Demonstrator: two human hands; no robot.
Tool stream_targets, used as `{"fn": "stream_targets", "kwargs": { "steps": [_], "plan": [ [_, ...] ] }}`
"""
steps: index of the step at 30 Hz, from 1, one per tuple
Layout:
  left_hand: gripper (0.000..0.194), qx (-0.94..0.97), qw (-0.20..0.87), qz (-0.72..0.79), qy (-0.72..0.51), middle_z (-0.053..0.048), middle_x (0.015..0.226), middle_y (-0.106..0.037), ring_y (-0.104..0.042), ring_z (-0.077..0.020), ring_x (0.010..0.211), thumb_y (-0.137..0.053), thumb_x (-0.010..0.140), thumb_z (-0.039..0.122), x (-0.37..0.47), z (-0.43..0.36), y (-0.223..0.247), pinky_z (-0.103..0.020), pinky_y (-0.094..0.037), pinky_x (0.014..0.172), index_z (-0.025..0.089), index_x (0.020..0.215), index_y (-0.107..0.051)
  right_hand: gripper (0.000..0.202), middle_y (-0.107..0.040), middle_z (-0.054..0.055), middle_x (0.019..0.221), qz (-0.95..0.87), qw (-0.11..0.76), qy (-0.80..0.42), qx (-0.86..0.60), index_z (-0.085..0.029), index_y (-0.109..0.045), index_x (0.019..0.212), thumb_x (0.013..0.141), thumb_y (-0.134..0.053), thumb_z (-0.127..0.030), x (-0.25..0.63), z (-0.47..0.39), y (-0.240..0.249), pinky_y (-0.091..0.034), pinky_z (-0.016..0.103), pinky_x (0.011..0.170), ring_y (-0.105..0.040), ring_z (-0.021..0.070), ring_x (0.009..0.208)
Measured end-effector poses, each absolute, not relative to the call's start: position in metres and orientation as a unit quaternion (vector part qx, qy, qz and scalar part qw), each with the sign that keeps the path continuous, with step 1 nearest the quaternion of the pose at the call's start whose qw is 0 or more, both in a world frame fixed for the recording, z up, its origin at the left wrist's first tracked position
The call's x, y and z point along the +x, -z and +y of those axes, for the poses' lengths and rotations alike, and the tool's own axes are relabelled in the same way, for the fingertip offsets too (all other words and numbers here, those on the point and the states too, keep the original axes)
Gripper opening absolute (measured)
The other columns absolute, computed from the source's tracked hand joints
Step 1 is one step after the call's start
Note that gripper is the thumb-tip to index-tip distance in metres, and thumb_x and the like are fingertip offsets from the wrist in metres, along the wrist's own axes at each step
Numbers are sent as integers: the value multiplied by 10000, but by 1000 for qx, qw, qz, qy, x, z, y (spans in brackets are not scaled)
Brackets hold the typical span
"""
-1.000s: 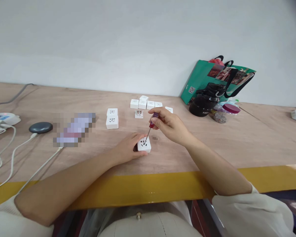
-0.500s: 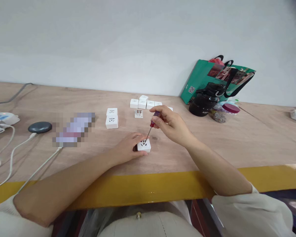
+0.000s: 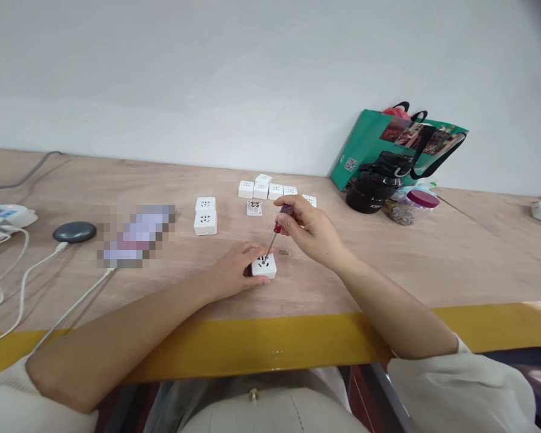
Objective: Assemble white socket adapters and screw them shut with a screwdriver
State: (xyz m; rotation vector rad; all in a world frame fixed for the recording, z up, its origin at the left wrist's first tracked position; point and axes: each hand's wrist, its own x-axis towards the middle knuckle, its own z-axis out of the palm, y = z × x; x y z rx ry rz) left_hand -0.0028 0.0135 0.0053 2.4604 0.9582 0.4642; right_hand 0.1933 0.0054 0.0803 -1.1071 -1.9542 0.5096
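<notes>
On the wooden table lies a white power socket point(image 3: 265, 272), face up, near the front edge. My left hand point(image 3: 234, 269) grips it from the left, fingers on its far side and thumb along the near side. In my right hand point(image 3: 310, 231) is a screwdriver point(image 3: 277, 228) with a purple and red handle, held tilted by the fingertips. Its tip meets the middle of the socket's face. Behind the hands stands an opened socket part point(image 3: 254, 208) with metal pieces showing. A tiny flat piece point(image 3: 284, 252) lies right of the gripped socket.
More white sockets point(image 3: 261, 190) sit in a row at the back, and two others point(image 3: 205, 224) stand left of it. A blurred phone point(image 3: 137, 236), a dark oval device point(image 3: 74, 232) and white cables are at left. At right are a black flask point(image 3: 373, 189), green bag point(image 3: 358, 144) and lidded jar point(image 3: 422, 199).
My right hand and the screwdriver have shifted very slightly, and the handle looks a little turned. The socket and my left hand stay in place.
</notes>
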Motion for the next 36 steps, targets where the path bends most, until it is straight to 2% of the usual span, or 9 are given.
{"fn": "stream_targets", "kwargs": {
  "steps": [6,11,15,24,29,36],
  "plan": [
    [575,896,230,336,-177,-52,1227,-467,-403,-237,1173,-586,812,455,-3,14,-5,-381,-309,1022,292,1329,-392,174,-567,-23,695,-733,424,-194,-495,-204,-493,1012,850,-459,-259,192,10,-77,-457,276,617,-564,117,604],
    [542,895,228,339,-177,-46,1236,-469,-407,-237,1174,-580,830,395,-3,11,-10,-372,-308,1027,288,1328,-396,141,-557,-31,675,-709,414,-204,-534,-211,-487,965,836,-459,-261,191,13,-76,-442,277,587,-547,122,570],
    [567,892,236,344,-173,-42,1238,-463,-413,-244,1168,-589,815,423,-3,11,-10,-382,-324,1013,305,1332,-389,118,-550,-34,667,-696,414,-210,-547,-212,-486,933,835,-460,-272,192,17,-73,-439,272,569,-542,117,546],
    [560,891,236,349,-172,-50,1230,-472,-414,-237,1168,-595,808,433,-3,12,-8,-379,-321,1012,284,1315,-407,129,-561,-39,676,-700,433,-239,-515,-210,-490,936,840,-469,-294,198,17,-75,-433,251,564,-566,101,536],
    [556,892,235,344,-174,-51,1229,-471,-408,-238,1174,-592,810,434,-3,12,-8,-377,-312,1018,278,1312,-410,145,-550,-42,653,-718,418,-218,-512,-208,-498,953,849,-468,-305,197,16,-74,-424,245,562,-551,98,541],
    [570,892,235,349,-163,-61,1239,-461,-404,-244,1182,-573,816,460,-3,12,-9,-386,-314,1016,281,1327,-394,176,-597,-5,733,-792,384,-185,-437,-186,-496,1028,876,-445,-256,198,8,-83,-449,254,612,-572,109,635]
  ]
}}
